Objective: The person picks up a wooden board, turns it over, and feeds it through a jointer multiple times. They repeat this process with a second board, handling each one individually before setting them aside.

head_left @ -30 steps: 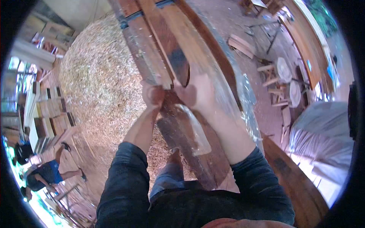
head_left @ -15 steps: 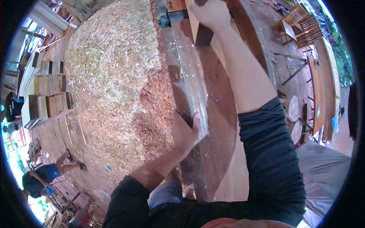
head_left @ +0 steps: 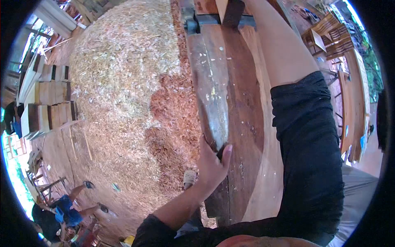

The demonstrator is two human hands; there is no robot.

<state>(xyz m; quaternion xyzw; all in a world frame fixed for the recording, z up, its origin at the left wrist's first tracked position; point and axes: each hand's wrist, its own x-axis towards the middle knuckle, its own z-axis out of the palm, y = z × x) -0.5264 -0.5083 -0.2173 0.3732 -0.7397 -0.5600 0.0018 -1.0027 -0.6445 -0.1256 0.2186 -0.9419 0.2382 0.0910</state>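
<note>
At lower centre, the bench [head_left: 242, 103] is touched by the left hand [head_left: 212, 166], thumb spread, hold uncertain. The wooden piece [head_left: 233, 14] is seen at top centre; the right hand's grip cannot be told, being out of frame.

The workbench [head_left: 246, 103] is reddish brown, speckled with pale flecks, its left strip greyish. Left of the workbench, shavings [head_left: 123, 74] are pale tan, blotched rusty orange nearest it; farther left, stacked boards [head_left: 53, 92] alternate cream and dark brown. Right of the workbench, cloth [head_left: 357, 185] is grey.
</note>
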